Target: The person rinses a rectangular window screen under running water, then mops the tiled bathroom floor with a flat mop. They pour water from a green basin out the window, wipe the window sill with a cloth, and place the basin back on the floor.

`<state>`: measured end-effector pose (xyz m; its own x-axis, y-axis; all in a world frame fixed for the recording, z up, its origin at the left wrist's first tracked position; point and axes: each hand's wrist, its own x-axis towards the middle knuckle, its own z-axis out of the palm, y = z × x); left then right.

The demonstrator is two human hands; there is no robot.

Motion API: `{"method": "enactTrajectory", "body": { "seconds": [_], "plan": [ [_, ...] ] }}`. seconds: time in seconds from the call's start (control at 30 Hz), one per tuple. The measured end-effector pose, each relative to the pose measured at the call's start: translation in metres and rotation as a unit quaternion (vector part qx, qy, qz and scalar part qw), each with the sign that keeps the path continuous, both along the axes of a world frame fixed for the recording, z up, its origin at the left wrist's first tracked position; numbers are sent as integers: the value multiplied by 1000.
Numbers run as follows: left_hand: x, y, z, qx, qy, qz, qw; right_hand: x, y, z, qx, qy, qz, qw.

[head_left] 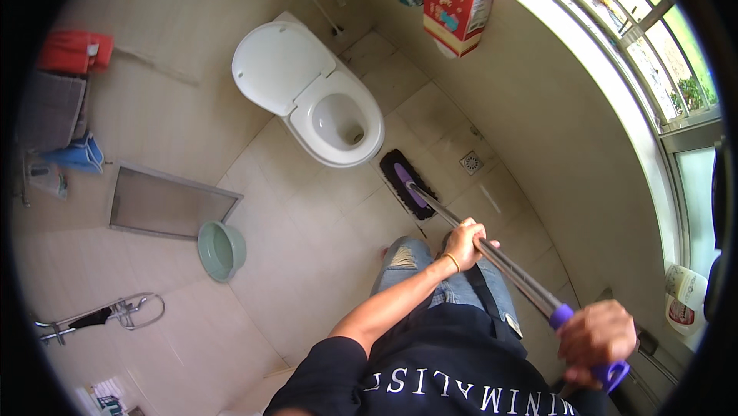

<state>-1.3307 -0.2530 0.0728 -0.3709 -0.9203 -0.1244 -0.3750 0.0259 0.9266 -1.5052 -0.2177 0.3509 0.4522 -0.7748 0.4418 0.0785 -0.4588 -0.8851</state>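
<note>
My left hand (pixel 466 243) grips the steel pole of a mop (pixel 519 278) about midway along it, just in front of my knees. Higher up, my right hand (pixel 599 335) is closed around the purple grip at the pole's top end, where a purple hanging loop sticks out below the fist. The pole slants down to a flat mop head (pixel 408 185) with a purple plate and dark, shaggy pile. That head lies on the tiled floor (pixel 323 226), close to the front of a white toilet (pixel 328 105) whose lid is up.
A square floor drain (pixel 471 163) lies right of the mop head. A green basin (pixel 222 252) stands by a grey-framed panel (pixel 173 200) at left. Shower fittings (pixel 124 312) and hanging cloths (pixel 75 53) line the left wall. A red box (pixel 458 1) is beside the barred window (pixel 646 36).
</note>
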Motion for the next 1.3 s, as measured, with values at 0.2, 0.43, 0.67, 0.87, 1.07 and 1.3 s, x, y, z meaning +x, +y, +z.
{"method": "enactTrajectory", "body": {
  "seconds": [0.2, 0.43, 0.67, 0.87, 1.07, 1.3],
  "plan": [
    [-56, -53, 39, -34, 32, -43, 998, -45, -24, 22, -107, 38, 31, 993],
    [-42, -196, 28, -94, 21, 11, 995, -40, -127, -17, -125, -1, -42, 991],
    [40, -409, -40, -180, 31, 47, 982, 35, -321, -82, 4, -112, -169, 979],
    [107, -558, -87, -100, -75, 125, 984, 98, -485, -139, 37, -217, -134, 966],
    [83, -580, -103, -118, -73, 109, 984, 94, -503, -142, 60, -269, -281, 919],
    [79, -582, -100, -75, -89, -47, 992, 113, -461, -138, 110, -233, -440, 860]
  ]
}}
